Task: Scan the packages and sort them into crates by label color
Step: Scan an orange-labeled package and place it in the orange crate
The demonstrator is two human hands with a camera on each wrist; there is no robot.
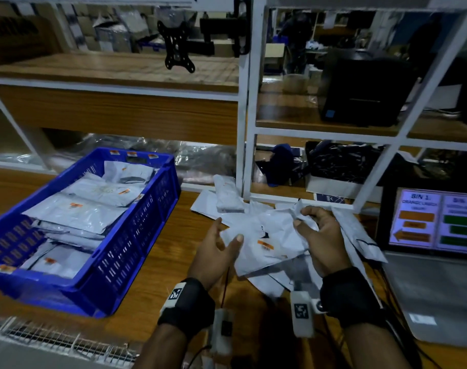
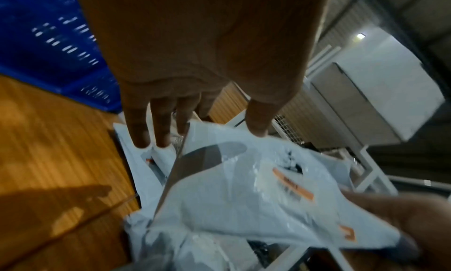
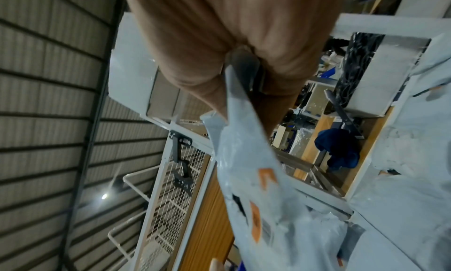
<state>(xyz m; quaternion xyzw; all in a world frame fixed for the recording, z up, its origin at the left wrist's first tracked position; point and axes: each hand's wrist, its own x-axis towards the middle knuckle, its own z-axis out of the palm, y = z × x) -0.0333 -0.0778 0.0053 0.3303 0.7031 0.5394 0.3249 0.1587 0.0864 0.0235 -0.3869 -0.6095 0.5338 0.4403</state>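
A white poly package (image 1: 267, 251) with an orange label is held above a pile of white packages (image 1: 227, 201) on the wooden table. My right hand (image 1: 304, 218) grips its upper right corner, and the right wrist view shows the fingers curled round the crumpled plastic (image 3: 256, 178). My left hand (image 1: 227, 233) is spread at the package's left edge with straight fingers. In the left wrist view only the thumb tip (image 2: 256, 132) touches the package (image 2: 244, 198). A blue crate (image 1: 136, 235) at the left holds several orange-labelled packages.
A laptop screen (image 1: 434, 219) at the right shows an orange bin panel and a green bin panel. A white shelf frame (image 1: 247, 115) stands behind the pile. A black monitor bracket (image 1: 179, 46) hangs above. Bare wooden table (image 1: 168, 262) lies between crate and pile.
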